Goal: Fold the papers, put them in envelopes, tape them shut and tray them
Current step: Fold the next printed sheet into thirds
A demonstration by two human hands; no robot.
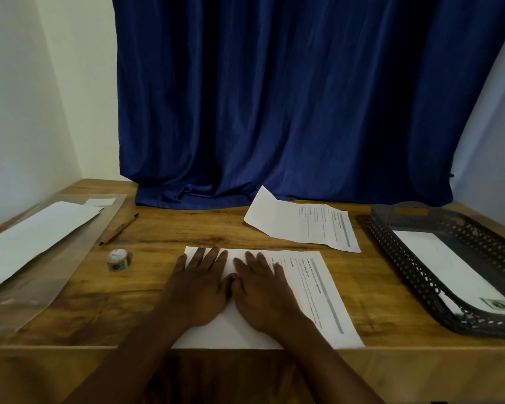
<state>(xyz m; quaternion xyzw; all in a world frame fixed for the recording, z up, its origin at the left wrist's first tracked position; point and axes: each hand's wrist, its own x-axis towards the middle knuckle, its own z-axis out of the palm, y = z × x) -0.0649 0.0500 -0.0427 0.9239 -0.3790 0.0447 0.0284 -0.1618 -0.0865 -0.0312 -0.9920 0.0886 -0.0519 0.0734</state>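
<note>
1. White paper envelopes are laid on a clear plastic sleeve, far left.
2. A small patterned tape roll is stood beside a brown pen.
3. The left hand and right hand are pressed flat, fingers straight, thumbs touching, on a folded white printed sheet.
4. A second folded printed sheet is laid behind.
5. A sealed white envelope is held in the dark perforated plastic tray.
</note>
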